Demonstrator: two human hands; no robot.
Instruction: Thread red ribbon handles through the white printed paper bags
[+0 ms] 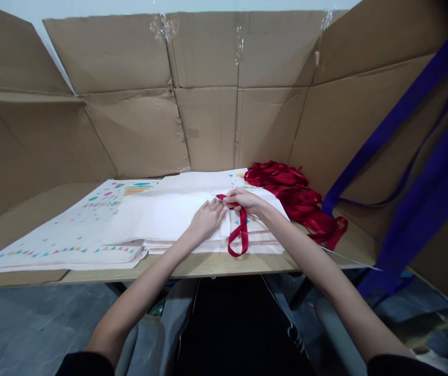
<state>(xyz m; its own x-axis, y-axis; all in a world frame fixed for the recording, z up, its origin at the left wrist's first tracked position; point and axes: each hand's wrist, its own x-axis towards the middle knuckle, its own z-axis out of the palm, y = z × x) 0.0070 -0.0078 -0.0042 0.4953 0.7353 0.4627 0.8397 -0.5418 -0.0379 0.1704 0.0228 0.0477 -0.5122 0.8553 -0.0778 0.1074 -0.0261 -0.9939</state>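
My right hand (244,200) pinches a dark red satin ribbon (240,236) at the right edge of a folded white sheet (164,209). The ribbon's loop hangs down past the stack's front edge. A thin wire-like loop (213,194) sticks out to the left of the pinched ribbon; what it belongs to is hidden by the fingers. Flat on the white sheet, close beside the ribbon, lies my left hand (208,216) with its fingers stretched out. Underneath is a stack of printed sheets (255,245) with coloured marks.
At the left lies another stack of white sheets (62,230) with coloured party print. A heap of red ribbons (294,193) sits at the back right. Purple strips (412,209) hang on the right. Cardboard walls (208,125) enclose the table (192,267) at back and sides.
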